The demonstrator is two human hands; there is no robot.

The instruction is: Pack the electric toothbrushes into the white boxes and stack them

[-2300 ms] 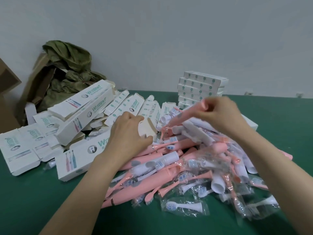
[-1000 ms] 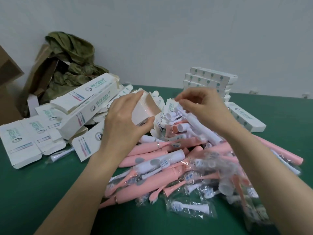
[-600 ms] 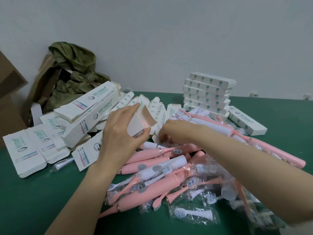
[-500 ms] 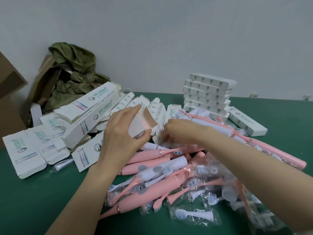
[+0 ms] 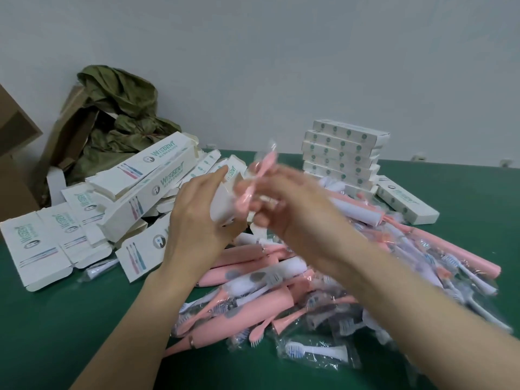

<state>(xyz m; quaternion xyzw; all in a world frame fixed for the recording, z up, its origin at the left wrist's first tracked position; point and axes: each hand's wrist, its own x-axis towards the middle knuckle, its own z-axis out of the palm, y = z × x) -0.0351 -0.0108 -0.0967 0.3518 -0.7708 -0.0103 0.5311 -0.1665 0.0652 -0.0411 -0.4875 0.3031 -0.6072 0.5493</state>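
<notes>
My left hand (image 5: 198, 218) grips an open white box (image 5: 225, 202) above the pile, its open end facing right. My right hand (image 5: 284, 204), blurred by motion, pinches a pink brush head in a clear wrapper (image 5: 257, 178) right at the box's mouth. Under both hands lies a heap of pink toothbrush handles (image 5: 247, 311) and wrapped brush heads (image 5: 315, 351) on the green table (image 5: 70, 327). A stack of closed white boxes (image 5: 343, 156) stands at the back right.
Several empty white boxes (image 5: 140, 187) lie piled at the left, some flat and unfolded. One closed box (image 5: 406, 199) lies beside the stack. A brown carton with green plastic (image 5: 112, 119) leans on the wall at the back left.
My right hand reached down into the pile beside the box and has come up with a wrapped pink brush head. My left hand still holds the open box, tilted slightly more upright.
</notes>
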